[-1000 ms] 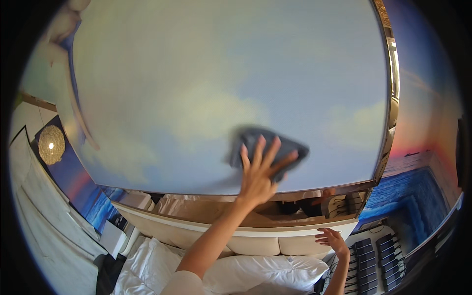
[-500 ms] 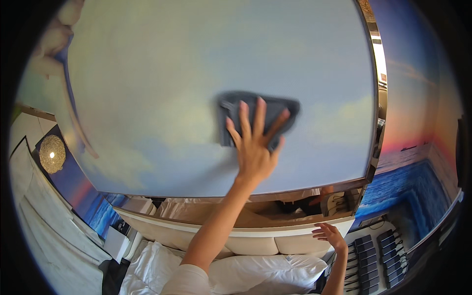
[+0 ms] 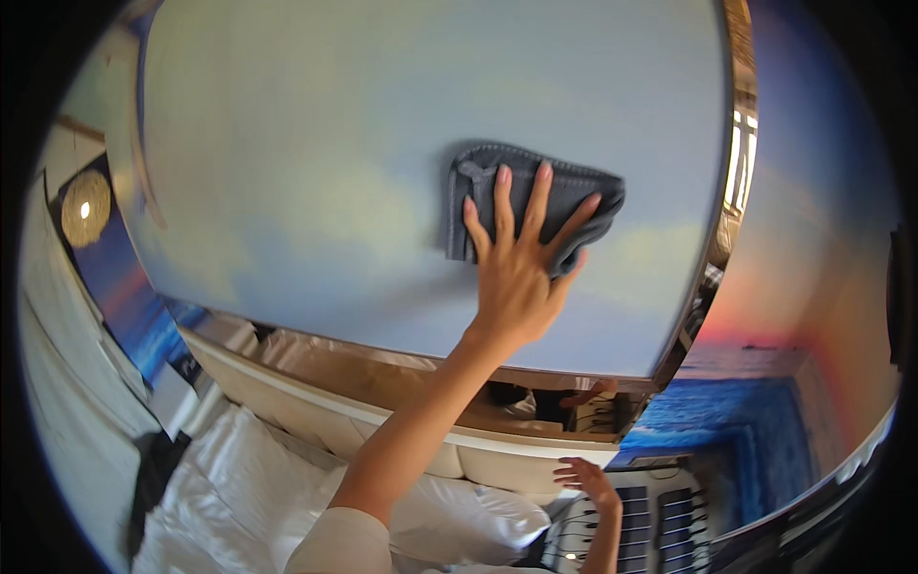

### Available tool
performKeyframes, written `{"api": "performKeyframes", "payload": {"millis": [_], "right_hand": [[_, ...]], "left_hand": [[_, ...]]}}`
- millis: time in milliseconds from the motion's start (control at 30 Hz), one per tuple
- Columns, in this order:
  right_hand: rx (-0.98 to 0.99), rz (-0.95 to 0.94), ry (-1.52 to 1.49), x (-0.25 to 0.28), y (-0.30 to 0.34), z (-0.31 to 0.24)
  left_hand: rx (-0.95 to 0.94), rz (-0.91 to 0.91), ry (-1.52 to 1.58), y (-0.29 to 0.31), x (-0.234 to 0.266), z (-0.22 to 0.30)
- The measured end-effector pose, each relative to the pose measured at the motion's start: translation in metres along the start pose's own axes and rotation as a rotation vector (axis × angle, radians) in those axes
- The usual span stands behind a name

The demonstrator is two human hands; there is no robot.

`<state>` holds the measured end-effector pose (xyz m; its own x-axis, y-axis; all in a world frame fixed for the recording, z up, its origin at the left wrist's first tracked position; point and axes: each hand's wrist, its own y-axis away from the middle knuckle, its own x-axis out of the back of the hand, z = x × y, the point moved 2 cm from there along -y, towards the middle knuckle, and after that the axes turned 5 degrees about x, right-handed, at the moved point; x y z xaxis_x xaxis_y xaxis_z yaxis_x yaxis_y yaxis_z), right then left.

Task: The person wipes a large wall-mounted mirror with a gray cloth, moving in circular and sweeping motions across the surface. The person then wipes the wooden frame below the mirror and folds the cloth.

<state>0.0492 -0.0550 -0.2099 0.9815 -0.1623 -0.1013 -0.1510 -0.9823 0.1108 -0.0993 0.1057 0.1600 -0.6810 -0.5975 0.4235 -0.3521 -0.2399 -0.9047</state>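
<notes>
A folded dark grey cloth (image 3: 478, 196) with light stitching along its edge lies flat against a large panel (image 3: 316, 143) painted with pale blue sky and yellowish clouds. My left hand (image 3: 521, 273) presses the cloth to the panel, fingers spread over it and the thumb by its lower right fold. The palm is hidden. Lower down on the right, my right hand (image 3: 588, 481) is held in the air with its fingers apart and nothing in them. It is nearest to the padded cream headboard (image 3: 502, 469).
A mirrored frame (image 3: 732, 191) borders the panel. Below it, white pillows (image 3: 469, 512) lie on the bed. Dark power strips with cables (image 3: 633, 526) sit on a surface at lower right. A round woven lamp (image 3: 86, 209) glows at left, above a pale curtain (image 3: 67, 325).
My left hand has slid the cloth right and slightly up across the panel. The view has tilted and shifted. My right hand stays raised near the headboard.
</notes>
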Motion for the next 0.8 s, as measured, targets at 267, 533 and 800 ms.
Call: {"api": "performKeyframes", "payload": {"millis": [267,533,800], "right_hand": [[-0.261,-0.197,0.075,0.022,0.01,-0.019],[-0.337,-0.177,0.102,0.049,0.027,-0.029],[-0.313,-0.19,0.13,0.058,0.024,-0.03]], "left_hand": [[-0.106,-0.35,0.195,0.066,-0.044,0.08],[0.018,-0.187,0.245,0.042,-0.053,0.097],[-0.048,-0.286,0.168,0.089,-0.073,0.083]]}}
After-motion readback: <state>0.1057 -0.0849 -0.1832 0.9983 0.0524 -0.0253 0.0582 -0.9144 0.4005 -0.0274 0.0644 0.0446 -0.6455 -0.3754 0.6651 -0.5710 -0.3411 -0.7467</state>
